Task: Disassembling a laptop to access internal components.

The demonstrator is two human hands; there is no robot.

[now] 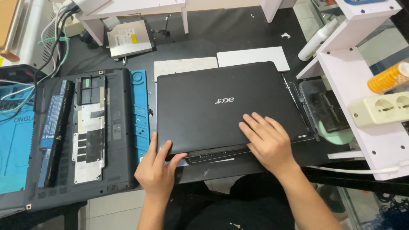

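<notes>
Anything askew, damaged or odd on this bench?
Yes: the second laptop at left lies upside down with bottom panels removed, its battery loose on top. An optical drive sits bare behind it. The black laptop under both hands looks intact.
</notes>
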